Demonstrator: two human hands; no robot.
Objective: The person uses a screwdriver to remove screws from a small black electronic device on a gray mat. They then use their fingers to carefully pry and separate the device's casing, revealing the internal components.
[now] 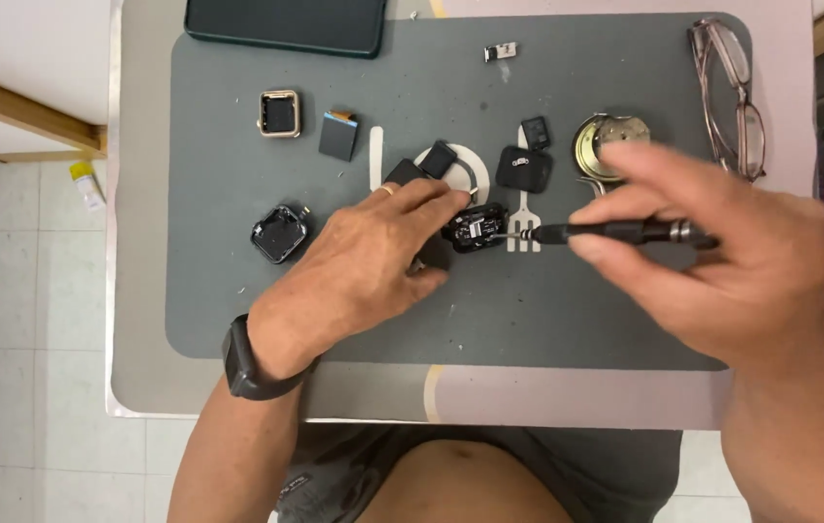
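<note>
My left hand rests on the grey work mat, fingers pinching a small black opened watch body to hold it steady. My right hand grips a thin black screwdriver lying level, its tip touching the right side of the watch body. A ring sits on a left finger and a dark watch on the left wrist.
Loose parts lie on the mat: a gold watch case, a black square module, a black watch case, small black pieces and a round metal dish. Glasses lie far right, a dark tablet at the top.
</note>
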